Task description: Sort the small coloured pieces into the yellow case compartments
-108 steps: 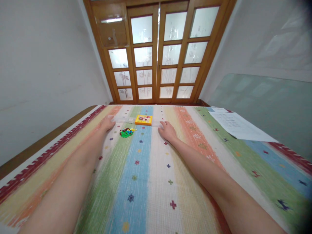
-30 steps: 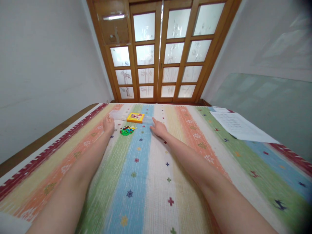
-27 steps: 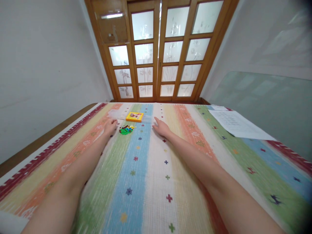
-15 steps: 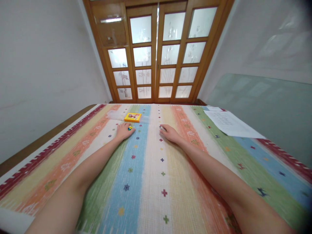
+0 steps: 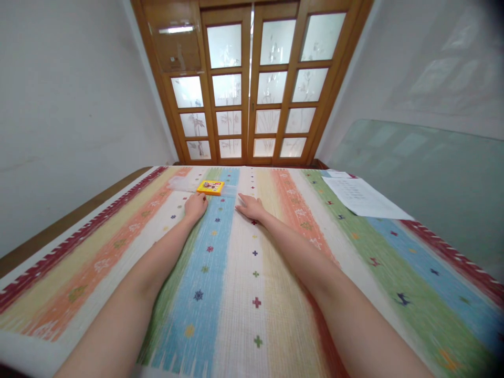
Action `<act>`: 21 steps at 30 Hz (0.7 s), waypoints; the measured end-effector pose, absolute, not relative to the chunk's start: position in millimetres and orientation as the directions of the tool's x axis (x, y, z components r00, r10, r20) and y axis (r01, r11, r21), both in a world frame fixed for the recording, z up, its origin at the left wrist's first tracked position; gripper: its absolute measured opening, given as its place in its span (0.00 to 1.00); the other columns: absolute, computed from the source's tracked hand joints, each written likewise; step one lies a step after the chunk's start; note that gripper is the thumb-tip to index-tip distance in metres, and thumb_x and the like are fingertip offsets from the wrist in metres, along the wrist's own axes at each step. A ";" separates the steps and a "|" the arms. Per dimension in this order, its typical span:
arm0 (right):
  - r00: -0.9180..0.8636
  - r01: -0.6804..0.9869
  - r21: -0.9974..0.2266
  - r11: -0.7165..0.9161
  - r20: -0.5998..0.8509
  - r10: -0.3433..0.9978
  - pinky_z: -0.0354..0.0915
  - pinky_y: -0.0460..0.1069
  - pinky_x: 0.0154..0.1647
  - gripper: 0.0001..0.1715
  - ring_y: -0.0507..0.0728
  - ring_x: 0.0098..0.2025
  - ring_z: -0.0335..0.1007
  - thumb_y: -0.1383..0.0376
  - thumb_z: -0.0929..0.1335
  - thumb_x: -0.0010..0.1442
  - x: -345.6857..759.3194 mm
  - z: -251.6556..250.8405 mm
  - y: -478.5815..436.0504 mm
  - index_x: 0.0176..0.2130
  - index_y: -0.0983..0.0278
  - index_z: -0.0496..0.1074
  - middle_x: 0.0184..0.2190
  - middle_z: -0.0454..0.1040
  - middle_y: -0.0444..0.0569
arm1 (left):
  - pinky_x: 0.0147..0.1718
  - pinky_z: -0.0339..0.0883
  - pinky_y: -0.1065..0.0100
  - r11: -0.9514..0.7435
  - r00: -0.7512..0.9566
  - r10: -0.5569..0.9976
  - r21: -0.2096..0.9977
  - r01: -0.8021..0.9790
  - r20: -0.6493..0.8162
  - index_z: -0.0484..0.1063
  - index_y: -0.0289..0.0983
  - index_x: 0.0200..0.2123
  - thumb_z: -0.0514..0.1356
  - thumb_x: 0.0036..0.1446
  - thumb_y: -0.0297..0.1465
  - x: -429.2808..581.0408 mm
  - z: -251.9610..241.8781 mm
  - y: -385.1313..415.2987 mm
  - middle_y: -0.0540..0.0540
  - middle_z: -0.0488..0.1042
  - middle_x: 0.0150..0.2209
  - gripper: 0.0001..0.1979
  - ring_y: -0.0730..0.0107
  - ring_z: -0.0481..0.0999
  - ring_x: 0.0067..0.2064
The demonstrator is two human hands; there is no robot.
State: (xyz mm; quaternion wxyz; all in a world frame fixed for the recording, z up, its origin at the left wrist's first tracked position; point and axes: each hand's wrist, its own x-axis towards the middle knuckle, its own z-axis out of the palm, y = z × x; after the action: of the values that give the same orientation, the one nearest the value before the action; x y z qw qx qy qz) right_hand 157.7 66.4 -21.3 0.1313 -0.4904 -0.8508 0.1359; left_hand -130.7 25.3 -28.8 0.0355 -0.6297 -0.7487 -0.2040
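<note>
My left hand [image 5: 195,206] is closed, resting on the tablecloth right at the near side of a small yellow printed box [image 5: 210,187]. A small dark end shows at its fingertips, but the fingers hide most of what they hold. To the right, my right hand [image 5: 252,208] lies low over the white stripe of the cloth with its fingers stretched out and apart, and I see nothing in it. Clear plastic [image 5: 182,184] lies flat beside the box, on both its left and right.
A striped, patterned tablecloth [image 5: 240,294] covers the table. White printed paper sheets [image 5: 360,197] lie at the right edge. A pale green panel [image 5: 429,178] stands beyond them, and wooden doors [image 5: 248,113] with glass panes are at the far end.
My right hand has moved left, and its fingers have opened from a pinch around something dark. The left hand has turned closed; the small colourful pieces visible in it before are now hidden.
</note>
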 end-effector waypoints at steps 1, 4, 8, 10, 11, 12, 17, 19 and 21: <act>-0.485 0.800 -0.353 0.485 0.094 0.869 0.46 0.69 0.74 0.40 0.67 0.76 0.54 0.49 0.64 0.73 151.5 -20.8 66.9 0.77 0.56 0.52 0.75 0.59 0.57 | 0.54 0.69 0.48 0.127 -0.205 0.929 0.256 0.958 0.307 0.80 0.42 0.48 0.55 0.68 0.36 -131.9 -28.0 24.5 0.34 0.77 0.52 0.15 0.41 0.74 0.57; -0.484 0.800 -0.343 0.492 0.116 0.867 0.44 0.69 0.75 0.38 0.66 0.76 0.52 0.52 0.63 0.74 140.9 -21.8 67.5 0.76 0.56 0.53 0.75 0.60 0.57 | 0.55 0.69 0.48 0.110 -0.191 0.929 0.257 0.960 0.318 0.79 0.41 0.52 0.56 0.67 0.37 -134.3 -26.7 24.5 0.34 0.77 0.54 0.16 0.42 0.74 0.57; -0.472 0.798 -0.345 0.494 0.154 0.868 0.45 0.67 0.75 0.38 0.65 0.74 0.57 0.52 0.63 0.74 138.8 -25.5 69.3 0.76 0.58 0.54 0.73 0.63 0.58 | 0.59 0.67 0.52 -0.018 -0.060 0.944 0.234 0.972 0.324 0.80 0.41 0.54 0.57 0.68 0.38 -134.8 -26.8 27.7 0.37 0.77 0.56 0.17 0.47 0.74 0.58; -0.469 0.795 -0.348 0.496 0.165 0.868 0.46 0.68 0.75 0.38 0.66 0.73 0.58 0.51 0.63 0.74 138.9 -27.7 71.0 0.76 0.59 0.55 0.72 0.65 0.58 | 0.59 0.67 0.54 -0.049 -0.021 0.950 0.214 0.976 0.312 0.81 0.41 0.49 0.57 0.68 0.38 -135.1 -27.1 29.0 0.39 0.78 0.55 0.15 0.50 0.75 0.57; -0.469 0.793 -0.352 0.498 0.170 0.867 0.46 0.69 0.75 0.39 0.66 0.73 0.58 0.51 0.63 0.73 138.9 -29.0 72.0 0.76 0.59 0.55 0.72 0.65 0.58 | 0.58 0.68 0.55 -0.048 -0.018 0.950 0.202 0.978 0.311 0.81 0.41 0.48 0.57 0.68 0.38 -135.5 -27.3 29.3 0.39 0.79 0.53 0.14 0.51 0.76 0.56; -0.469 0.790 -0.355 0.500 0.177 0.865 0.45 0.69 0.75 0.39 0.66 0.73 0.58 0.51 0.64 0.73 138.8 -30.2 73.0 0.76 0.59 0.55 0.72 0.64 0.59 | 0.57 0.68 0.56 -0.044 -0.017 0.949 0.188 0.981 0.314 0.81 0.41 0.47 0.57 0.68 0.37 -136.1 -27.5 29.3 0.40 0.79 0.52 0.14 0.52 0.76 0.55; -0.465 0.783 -0.372 0.498 0.182 0.866 0.44 0.70 0.75 0.42 0.66 0.74 0.56 0.50 0.64 0.73 137.3 -35.5 77.6 0.77 0.59 0.51 0.74 0.60 0.59 | 0.54 0.70 0.56 -0.025 -0.023 0.942 0.138 0.990 0.334 0.80 0.40 0.42 0.56 0.67 0.34 -141.3 -28.1 25.8 0.40 0.80 0.47 0.12 0.52 0.77 0.52; -0.465 0.786 -0.368 0.497 0.178 0.867 0.44 0.70 0.76 0.41 0.66 0.75 0.54 0.50 0.63 0.73 136.7 -36.9 78.8 0.77 0.58 0.51 0.75 0.59 0.58 | 0.55 0.70 0.55 -0.020 -0.033 0.940 0.150 0.989 0.340 0.80 0.40 0.42 0.56 0.66 0.35 -144.0 -27.7 23.8 0.40 0.80 0.47 0.12 0.51 0.76 0.53; -0.465 0.788 -0.361 0.498 0.181 0.867 0.44 0.69 0.76 0.40 0.66 0.76 0.53 0.52 0.63 0.74 136.0 -37.7 79.9 0.77 0.58 0.52 0.76 0.57 0.57 | 0.58 0.69 0.54 -0.014 -0.058 0.928 0.190 0.982 0.368 0.80 0.40 0.45 0.57 0.66 0.37 -147.0 -27.4 22.6 0.40 0.80 0.50 0.13 0.51 0.76 0.55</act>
State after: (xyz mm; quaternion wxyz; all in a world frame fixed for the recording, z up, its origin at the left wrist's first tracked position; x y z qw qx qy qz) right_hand 136.0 79.9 -37.7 0.1725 -0.4878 -0.8481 0.1139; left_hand -147.0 22.6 -27.4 0.0667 -0.6832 -0.6988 -0.2012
